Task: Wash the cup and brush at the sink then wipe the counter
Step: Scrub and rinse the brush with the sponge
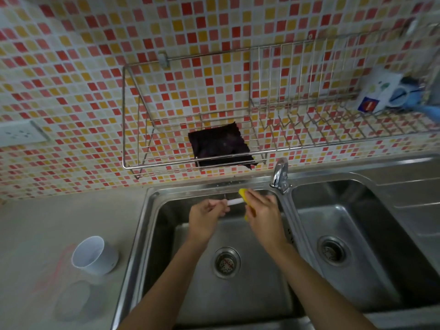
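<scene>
Head view: over the sink basin (259, 296), the left hand (207, 216) pinches the white brush (235, 201); the right hand (264, 216) grips a yellow sponge (243, 193) around it. The cup (94, 255) stands on the worktop (35, 222) left of the basin. Wiping probably remains.

The beige counter (35, 225) carries a white cup (94, 256) beside the sink (140, 234), and a blurred clear round thing (71, 302) near its front edge.

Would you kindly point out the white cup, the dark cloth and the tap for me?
white cup (95, 256), head view, just inside its open mouth.
dark cloth (220, 145), head view, middle of the fabric.
tap (280, 173), head view, on its chrome body.
</scene>
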